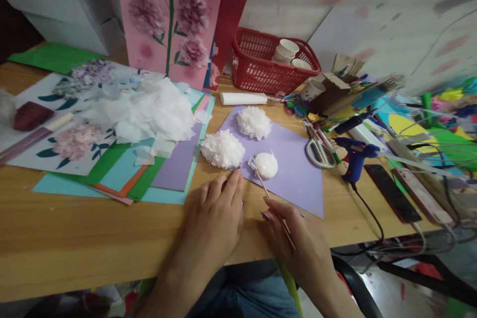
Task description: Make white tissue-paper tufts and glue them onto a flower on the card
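My right hand (288, 228) is closed around a thin wooden stick (263, 185), whose far tip meets a smooth white dome (266, 165) with a bit of white tissue at its left side. The dome rests on a purple sheet (298, 186). My left hand (221, 203) lies on the wooden table with its fingers stretched forward, just below a fluffy white paper flower (222, 149). Another white flower (254, 122) sits on the purple sheet behind the dome.
White tissue pieces (149, 109) cover colored papers at left. A red basket (276, 62) with cups stands behind. To the right are scissors (320, 153), a blue glue gun (356, 154), its cable and a black phone (393, 193). A pink flower panel (156, 20) stands at the back.
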Demonstrator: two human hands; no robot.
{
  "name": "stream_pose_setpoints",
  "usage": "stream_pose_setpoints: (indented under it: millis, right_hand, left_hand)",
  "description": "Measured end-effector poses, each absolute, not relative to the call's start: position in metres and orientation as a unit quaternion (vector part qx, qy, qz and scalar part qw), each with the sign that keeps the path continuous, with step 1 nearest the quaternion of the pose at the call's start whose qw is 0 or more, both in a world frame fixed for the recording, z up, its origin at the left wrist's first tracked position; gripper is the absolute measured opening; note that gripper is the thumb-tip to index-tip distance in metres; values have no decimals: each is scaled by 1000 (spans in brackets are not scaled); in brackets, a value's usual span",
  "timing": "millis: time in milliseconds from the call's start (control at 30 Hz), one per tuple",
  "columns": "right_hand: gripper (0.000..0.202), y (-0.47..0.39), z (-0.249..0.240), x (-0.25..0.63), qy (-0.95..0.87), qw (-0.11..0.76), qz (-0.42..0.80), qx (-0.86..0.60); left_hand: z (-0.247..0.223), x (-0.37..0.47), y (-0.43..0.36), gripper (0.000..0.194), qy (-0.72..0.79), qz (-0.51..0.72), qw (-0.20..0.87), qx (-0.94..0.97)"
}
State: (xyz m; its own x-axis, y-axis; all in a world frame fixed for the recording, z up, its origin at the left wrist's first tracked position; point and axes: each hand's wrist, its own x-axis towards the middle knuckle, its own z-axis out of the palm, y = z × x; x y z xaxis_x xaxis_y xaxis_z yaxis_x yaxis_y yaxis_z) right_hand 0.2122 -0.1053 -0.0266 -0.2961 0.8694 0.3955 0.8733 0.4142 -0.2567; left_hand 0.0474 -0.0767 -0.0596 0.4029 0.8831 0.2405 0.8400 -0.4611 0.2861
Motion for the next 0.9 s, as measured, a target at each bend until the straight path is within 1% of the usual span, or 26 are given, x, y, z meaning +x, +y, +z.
stream_pose_setpoints:
  millis: [233, 467, 600, 733, 900]
  right_hand:
    - [27, -106, -24, 208, -802, 242, -8, -546]
    - [24, -104, -25, 200, -790, 229, -12, -568]
    - [28, -100, -24, 192, -774, 231, 6, -589]
    - [30, -99, -26, 185, -764, 222, -7, -606]
    - [28, -105, -23, 186, -760, 236, -1, -606]
  left_hand:
    - [-56, 46, -78, 45, 499, 170, 67, 847]
    - [-55, 44, -79, 48, 492, 162, 63, 853]
    - [-55, 44, -79, 49, 493, 153, 65, 854]
    - [-53, 44, -79, 48, 497, 154, 67, 852]
    - [-55, 44, -79, 48, 495, 153, 72, 852]
